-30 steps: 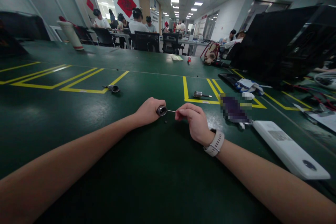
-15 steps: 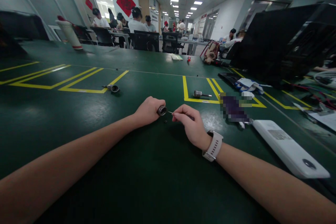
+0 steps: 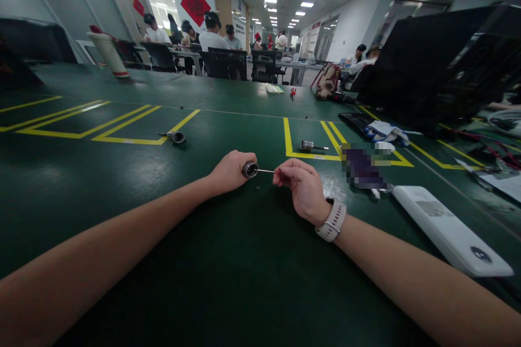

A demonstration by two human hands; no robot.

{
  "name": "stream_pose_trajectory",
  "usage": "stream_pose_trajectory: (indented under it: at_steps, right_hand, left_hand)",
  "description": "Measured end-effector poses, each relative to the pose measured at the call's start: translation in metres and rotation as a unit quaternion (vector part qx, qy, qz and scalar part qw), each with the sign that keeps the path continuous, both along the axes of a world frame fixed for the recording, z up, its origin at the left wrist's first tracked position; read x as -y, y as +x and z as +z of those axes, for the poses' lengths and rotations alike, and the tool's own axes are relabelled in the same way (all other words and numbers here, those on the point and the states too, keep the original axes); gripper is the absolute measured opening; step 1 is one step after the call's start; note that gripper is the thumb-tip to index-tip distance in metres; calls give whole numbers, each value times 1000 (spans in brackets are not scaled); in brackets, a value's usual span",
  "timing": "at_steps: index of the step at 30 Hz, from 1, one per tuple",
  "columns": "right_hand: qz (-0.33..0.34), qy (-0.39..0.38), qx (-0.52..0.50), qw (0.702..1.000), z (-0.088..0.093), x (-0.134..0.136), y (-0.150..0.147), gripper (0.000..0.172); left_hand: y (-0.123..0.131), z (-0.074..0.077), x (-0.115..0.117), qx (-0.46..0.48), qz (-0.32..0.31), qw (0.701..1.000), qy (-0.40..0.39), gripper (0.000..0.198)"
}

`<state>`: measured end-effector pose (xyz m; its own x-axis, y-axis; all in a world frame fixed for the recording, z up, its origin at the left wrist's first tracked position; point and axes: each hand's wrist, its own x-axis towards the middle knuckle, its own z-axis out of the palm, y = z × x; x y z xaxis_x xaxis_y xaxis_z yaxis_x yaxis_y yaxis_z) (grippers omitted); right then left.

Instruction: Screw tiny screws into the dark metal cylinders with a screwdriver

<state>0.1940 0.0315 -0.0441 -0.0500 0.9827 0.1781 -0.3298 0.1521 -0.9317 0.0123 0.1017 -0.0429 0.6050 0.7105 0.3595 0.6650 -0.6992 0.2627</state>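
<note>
My left hand (image 3: 233, 172) is closed around a dark metal cylinder (image 3: 249, 169), its hollow end turned to the right. My right hand (image 3: 300, 187), wearing a watch with a pale strap, pinches a thin metal rod (image 3: 265, 171) between thumb and fingers. The rod's far end reaches the cylinder's opening; how deep it goes I cannot tell. Whatever part of the rod lies within my right fingers is hidden. Just below the cylinder, a tiny dark ring (image 3: 257, 188) lies on the green table (image 3: 228, 271).
Similar metal cylinders with thin shafts lie at the left (image 3: 177, 137) and right (image 3: 307, 145), near yellow tape outlines. Farther right are a blurred purple item (image 3: 363, 168), a white power bank (image 3: 448, 230), a cloth (image 3: 386, 133) and a large black monitor (image 3: 427, 59). People sit in the background.
My right hand has shifted slightly right and turned, and more of the thin rod shows between the hands. My left hand and the cylinder have barely moved.
</note>
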Motion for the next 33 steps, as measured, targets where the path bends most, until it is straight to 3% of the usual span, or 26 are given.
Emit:
stream_pose_trajectory:
  at_steps: [4, 7, 10, 15, 23, 27, 30, 33]
  right_hand:
    - [-44, 103, 150, 982, 7, 11, -1, 14]
    - [-48, 130, 241, 960, 11, 15, -3, 16]
    - [-27, 107, 211, 971, 9, 11, -2, 16]
    - [4, 3, 37, 999, 2, -1, 2, 11]
    - [-2, -30, 5, 1000, 1, -4, 1, 10]
    - [-28, 55, 96, 994, 6, 7, -1, 12]
    - [-44, 134, 233, 962, 12, 15, -2, 16]
    - [-34, 137, 264, 954, 15, 15, -2, 17]
  left_hand:
    - [2, 3, 3, -22, -1, 1000, 10, 9]
    - [3, 5, 5, -63, -12, 997, 34, 11]
    - [3, 5, 6, -78, -17, 996, 43, 10]
    - [0, 3, 4, -26, -24, 999, 12, 8]
    - [1, 2, 2, -5, -15, 1000, -11, 6]
    - [1, 1, 2, -10, -5, 1000, 0, 8]
    - [2, 3, 3, -43, -6, 999, 21, 9]
    - [4, 5, 6, -76, -10, 996, 38, 10]
